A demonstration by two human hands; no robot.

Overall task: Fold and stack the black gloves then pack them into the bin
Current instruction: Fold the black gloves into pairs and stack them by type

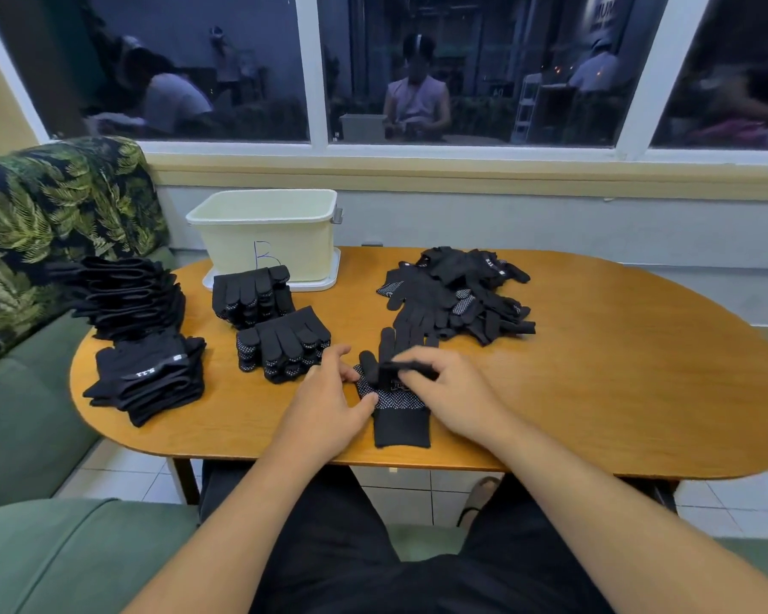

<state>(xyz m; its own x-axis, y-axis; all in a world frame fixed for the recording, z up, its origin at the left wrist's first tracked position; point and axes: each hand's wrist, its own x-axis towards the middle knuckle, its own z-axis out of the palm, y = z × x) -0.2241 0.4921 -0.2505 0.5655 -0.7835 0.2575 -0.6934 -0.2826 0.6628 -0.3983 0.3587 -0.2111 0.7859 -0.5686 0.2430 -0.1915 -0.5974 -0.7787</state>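
A black glove [402, 425] lies at the table's [595, 370] near edge, well apart from the bin [267, 232]; the left grip [329, 405], spread, presses its dotted palm; the right grip [453, 392] pinches its finger end, doubled back; a slack pinch could let the fold spring open.

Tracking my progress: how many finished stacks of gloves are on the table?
4: far-left stack; near-left stack; back-centre stack before the bin; front-centre stack beside the left hand. Loose pile excluded. None appear hidden.
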